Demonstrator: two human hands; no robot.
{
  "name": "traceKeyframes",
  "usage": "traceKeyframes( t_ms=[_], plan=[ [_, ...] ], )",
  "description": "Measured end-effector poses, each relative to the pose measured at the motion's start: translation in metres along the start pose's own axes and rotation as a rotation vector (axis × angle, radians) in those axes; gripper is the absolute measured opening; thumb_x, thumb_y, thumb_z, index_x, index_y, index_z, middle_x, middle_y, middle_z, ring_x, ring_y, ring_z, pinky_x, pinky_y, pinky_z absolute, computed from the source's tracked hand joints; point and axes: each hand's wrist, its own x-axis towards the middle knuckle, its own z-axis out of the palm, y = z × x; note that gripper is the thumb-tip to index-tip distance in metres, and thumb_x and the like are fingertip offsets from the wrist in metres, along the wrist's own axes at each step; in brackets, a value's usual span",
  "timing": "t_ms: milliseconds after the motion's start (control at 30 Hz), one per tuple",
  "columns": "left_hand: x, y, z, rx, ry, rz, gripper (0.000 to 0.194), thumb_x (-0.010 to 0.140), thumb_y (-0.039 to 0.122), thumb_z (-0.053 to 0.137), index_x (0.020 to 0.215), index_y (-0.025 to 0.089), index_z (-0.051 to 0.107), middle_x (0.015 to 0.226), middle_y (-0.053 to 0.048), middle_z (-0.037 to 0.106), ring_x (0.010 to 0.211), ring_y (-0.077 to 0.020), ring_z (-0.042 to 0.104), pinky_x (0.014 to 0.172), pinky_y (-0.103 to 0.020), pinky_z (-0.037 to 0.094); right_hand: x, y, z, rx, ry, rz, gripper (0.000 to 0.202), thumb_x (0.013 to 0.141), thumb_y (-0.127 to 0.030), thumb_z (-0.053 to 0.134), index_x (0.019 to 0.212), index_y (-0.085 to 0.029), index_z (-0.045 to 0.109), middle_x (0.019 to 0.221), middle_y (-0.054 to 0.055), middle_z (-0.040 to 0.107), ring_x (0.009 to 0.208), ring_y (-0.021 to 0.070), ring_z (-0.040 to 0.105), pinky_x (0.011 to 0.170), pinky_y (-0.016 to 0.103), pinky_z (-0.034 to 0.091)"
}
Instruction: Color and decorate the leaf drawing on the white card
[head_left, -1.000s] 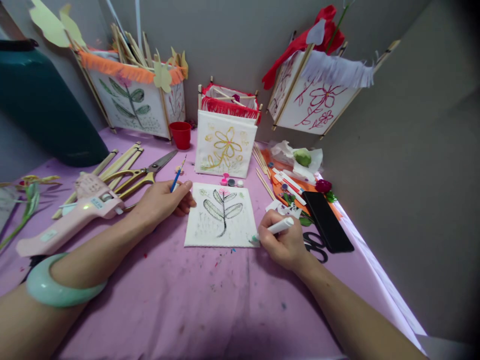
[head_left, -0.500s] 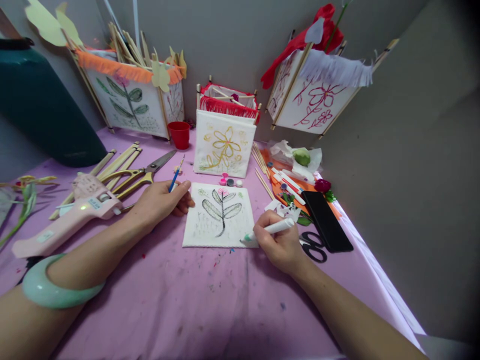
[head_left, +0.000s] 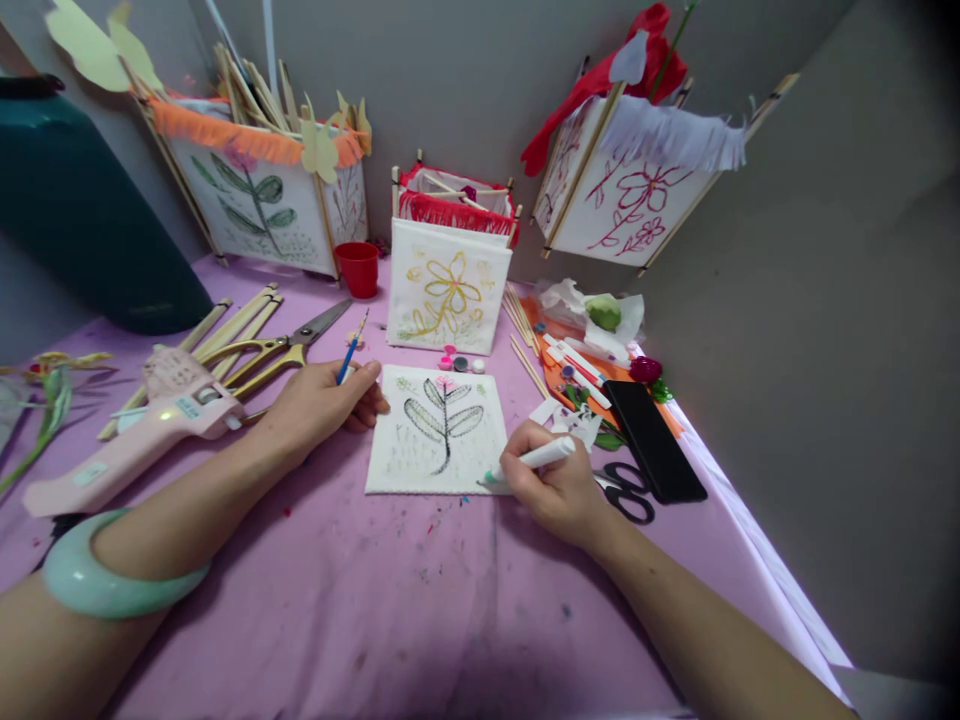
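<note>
A white square panel (head_left: 405, 470) with a drawn plant, dark stem, leaves and a pink flower, lies flat on the purple cloth. My right hand (head_left: 551, 485) is closed around a white marker (head_left: 551, 453), its green tip touching the panel's lower right part. My left hand (head_left: 337, 400) is at the panel's upper left edge, with a thin blue brush (head_left: 351, 355) held between its fingers. Small paint pots (head_left: 461, 364) sit just behind the panel. Behind them stands a white panel with a yellow flower (head_left: 450, 290).
A pink glue gun (head_left: 142, 440), gold-handled scissors (head_left: 296, 345) and wooden sticks lie left. A red cup (head_left: 358, 270) stands behind. Decorated lanterns (head_left: 255, 210) are along the wall. On the right are a black phone (head_left: 656, 440), black-handled scissors (head_left: 628, 492) and markers.
My right hand and the marker have shifted slightly left along the lower right part of the panel. My left hand has stayed in place.
</note>
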Motion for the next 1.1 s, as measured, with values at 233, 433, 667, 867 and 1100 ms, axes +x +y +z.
traceKeyframes(
  t_ms=[233, 433, 667, 867, 1100],
  plan=[
    [-0.001, -0.001, -0.002, -0.007, 0.005, -0.001, 0.036, 0.078, 0.047, 0.054, 0.067, 0.013, 0.060, 0.068, -0.007, 0.069, 0.054, -0.0126, 0.059, 0.054, -0.025, 0.048, 0.004, 0.007, -0.012, -0.140, 0.076, -0.014, 0.015, 0.070, -0.013, 0.048, 0.057, -0.019, 0.044, 0.049, -0.004, 0.042, 0.046, 0.0084, 0.036, 0.046, 0.023, 0.027],
    [-0.001, -0.001, -0.001, 0.000, 0.022, -0.016, 0.035, 0.076, 0.047, 0.054, 0.065, 0.015, 0.060, 0.067, -0.008, 0.070, 0.052, -0.0131, 0.059, 0.054, -0.026, 0.049, 0.000, 0.006, -0.004, -0.038, 0.063, 0.016, 0.015, 0.072, -0.013, 0.049, 0.059, -0.019, 0.045, 0.050, -0.005, 0.042, 0.045, 0.0078, 0.036, 0.045, 0.023, 0.028],
    [0.001, -0.003, -0.001, -0.007, 0.020, -0.005, 0.038, 0.074, 0.051, 0.055, 0.064, 0.015, 0.061, 0.068, -0.008, 0.070, 0.052, -0.0136, 0.059, 0.053, -0.025, 0.049, -0.001, -0.004, 0.006, 0.103, -0.003, 0.004, 0.010, 0.080, -0.019, 0.050, 0.070, -0.018, 0.052, 0.058, -0.003, 0.049, 0.049, 0.0078, 0.042, 0.046, 0.021, 0.034],
    [0.001, -0.003, 0.000, -0.021, 0.032, -0.007, 0.037, 0.072, 0.051, 0.056, 0.062, 0.015, 0.061, 0.066, -0.008, 0.070, 0.052, -0.0138, 0.059, 0.053, -0.025, 0.048, -0.001, 0.002, 0.003, 0.079, 0.038, 0.025, 0.015, 0.077, -0.016, 0.050, 0.063, -0.018, 0.048, 0.053, -0.004, 0.046, 0.047, 0.0083, 0.041, 0.045, 0.021, 0.032],
    [0.004, -0.008, -0.001, -0.027, 0.018, 0.003, 0.039, 0.072, 0.054, 0.056, 0.064, 0.016, 0.061, 0.067, -0.007, 0.070, 0.051, -0.0136, 0.059, 0.051, -0.025, 0.047, -0.001, -0.003, 0.010, 0.115, -0.059, -0.016, 0.010, 0.082, -0.022, 0.051, 0.074, -0.017, 0.057, 0.063, -0.001, 0.055, 0.053, 0.0094, 0.047, 0.049, 0.022, 0.036]
  ],
)
